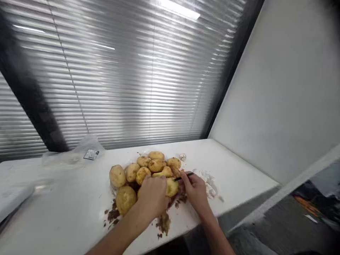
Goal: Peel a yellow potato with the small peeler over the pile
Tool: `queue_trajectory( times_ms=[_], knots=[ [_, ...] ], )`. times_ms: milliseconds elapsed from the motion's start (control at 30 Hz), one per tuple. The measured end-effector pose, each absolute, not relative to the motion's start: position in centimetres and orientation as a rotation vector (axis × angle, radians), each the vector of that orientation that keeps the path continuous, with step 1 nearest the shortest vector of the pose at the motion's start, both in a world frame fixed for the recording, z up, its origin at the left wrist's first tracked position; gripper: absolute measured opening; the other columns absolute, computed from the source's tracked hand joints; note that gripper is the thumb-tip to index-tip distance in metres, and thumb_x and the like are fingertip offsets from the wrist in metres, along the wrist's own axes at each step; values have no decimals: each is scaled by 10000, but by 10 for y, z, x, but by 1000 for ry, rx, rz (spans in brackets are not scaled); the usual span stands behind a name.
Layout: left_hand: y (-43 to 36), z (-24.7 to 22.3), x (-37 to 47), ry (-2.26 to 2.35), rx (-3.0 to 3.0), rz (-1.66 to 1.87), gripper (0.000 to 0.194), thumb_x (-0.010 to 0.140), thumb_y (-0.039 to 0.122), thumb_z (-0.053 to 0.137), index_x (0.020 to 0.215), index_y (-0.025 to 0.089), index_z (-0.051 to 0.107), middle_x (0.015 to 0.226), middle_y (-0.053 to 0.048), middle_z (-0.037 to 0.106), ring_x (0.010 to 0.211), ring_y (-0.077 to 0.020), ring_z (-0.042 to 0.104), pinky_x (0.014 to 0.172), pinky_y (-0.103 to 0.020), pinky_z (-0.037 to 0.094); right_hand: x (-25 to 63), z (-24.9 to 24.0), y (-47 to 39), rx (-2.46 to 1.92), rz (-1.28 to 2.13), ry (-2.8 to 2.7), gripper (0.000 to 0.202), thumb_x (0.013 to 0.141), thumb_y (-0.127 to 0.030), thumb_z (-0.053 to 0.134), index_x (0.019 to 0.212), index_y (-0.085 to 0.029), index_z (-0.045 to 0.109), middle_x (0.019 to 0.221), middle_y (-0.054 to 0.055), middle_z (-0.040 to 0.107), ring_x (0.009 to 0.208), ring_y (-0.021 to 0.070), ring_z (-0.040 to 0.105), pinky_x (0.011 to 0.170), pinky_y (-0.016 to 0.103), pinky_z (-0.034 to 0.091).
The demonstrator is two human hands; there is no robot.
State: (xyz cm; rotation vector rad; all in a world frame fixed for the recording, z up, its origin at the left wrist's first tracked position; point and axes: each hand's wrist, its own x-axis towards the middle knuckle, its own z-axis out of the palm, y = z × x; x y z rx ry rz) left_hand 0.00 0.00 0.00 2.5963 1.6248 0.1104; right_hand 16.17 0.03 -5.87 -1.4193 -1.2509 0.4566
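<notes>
At the bench's (66, 212) front edge, the left hand (152, 194) grips a potato (172, 187) while the right hand's (195, 191) fingers pinch what looks like a peeler (183, 176), which could slip toward the left fingers.

the potato pile (148, 170) blocks the middle of the white table (66, 212), and the left hand (152, 196) and right hand (195, 191) crowd its near edge. peel scraps (113, 214) litter the front. wide open run across the left side, until the clear plastic bag (79, 150) at the back. on the right, white crumpled paper (208, 180), then a bare corner. blinds (119, 78) and wall (278, 88) close off behind.
</notes>
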Motion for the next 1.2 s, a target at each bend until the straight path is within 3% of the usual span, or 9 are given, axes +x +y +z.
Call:
queue_trajectory(
  times_ms=[467,800,1200],
  knots=[
    [0,2,2,1632,2614,120,300,716,341,685,924,129,645,916,-118,702,876,-310,642,874,-416,446,157,-63,2,-1263,736,-1155,464,829,-565,584,586,-170,605,461,-13,538,387,106,441,380,224,344],
    [1,1,1,1638,2616,139,319,696,356,701,915,131,643,896,-113,700,860,-310,641,877,-421,443,155,-63,7,-1231,800,-1099,451,805,-564,612,599,-163,615,498,10,593,393,107,455,381,225,344],
    [0,3,2,1643,2613,139,308,715,342,685,934,130,644,920,-117,702,888,-312,641,887,-422,439,156,-62,9,-1245,787,-1111,463,799,-569,616,570,-167,618,450,-7,546,379,111,444,382,233,339]
  ],
)
